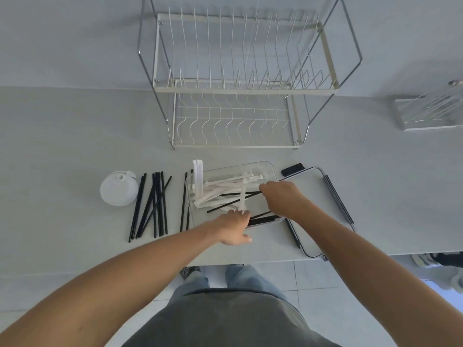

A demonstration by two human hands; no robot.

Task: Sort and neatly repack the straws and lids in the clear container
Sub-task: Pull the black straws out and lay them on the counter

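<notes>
Your clear container (269, 171) sits on the worktop (62, 151) in front of you, with its clear lid (318, 211) lying flat just to its right. Inside it lies a loose pile of paper-wrapped white straws (223, 190), too tangled to count exactly, though at least seven show, plus about four black straws (234, 202) crossing under and beside them. One flat white wrapped piece (198, 171) leans upright against the container's far left corner.

Your left hand (235, 227) rests on the near rim of the container, its fingers (244, 216) curled over the edge by the black straws there; whether they pinch one you cannot tell. Your right hand (283, 196) reaches in from the right, its fingers closed on the end of a black straw.

To the left of the container, two black straws (184, 201) lie just beside its wall. Further left is a group of about eight black straws (152, 204), roughly parallel, some crossing. Left of those sits one stack of white cup lids (119, 187); the number in it is not countable.

The worktop is pale grey and plain. One two-tier wire dish rack (235, 78) stands behind the container against a pale wall, and another clear box (431, 111) sits at the far right. Pale floor tiles (313, 276) show below the worktop's near edge
</notes>
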